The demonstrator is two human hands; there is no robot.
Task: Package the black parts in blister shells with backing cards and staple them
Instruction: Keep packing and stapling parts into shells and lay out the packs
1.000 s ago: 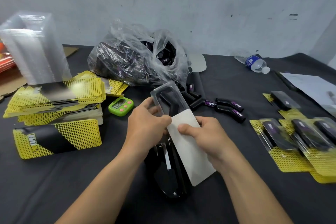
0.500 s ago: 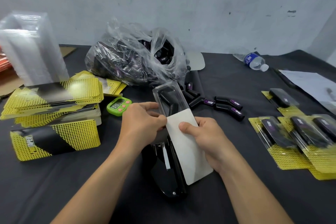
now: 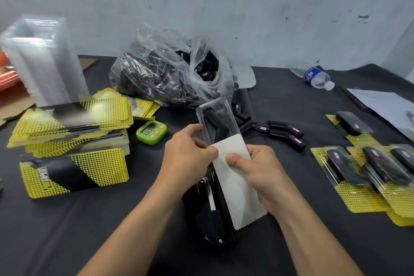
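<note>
A clear blister shell (image 3: 216,122) with a black part inside is held at the table's centre. Its near end is covered by a backing card (image 3: 237,184), white side up. My left hand (image 3: 188,159) pinches the left edge where shell and card overlap. My right hand (image 3: 257,172) grips the card, thumb on top. Under the card lies a black stapler (image 3: 212,215). Loose black parts (image 3: 284,132) lie behind. A clear bag (image 3: 170,74) holds several more parts.
Yellow-black backing cards (image 3: 71,119) are piled at left, one (image 3: 74,172) lying apart. A stack of clear shells (image 3: 44,60) stands behind them. A green timer (image 3: 152,132) sits near the cards. Finished packs (image 3: 369,170) lie at right, with a water bottle (image 3: 317,77) and paper (image 3: 385,107).
The white card has slid a little further along the shell. Both hands keep their hold and have shifted only slightly.
</note>
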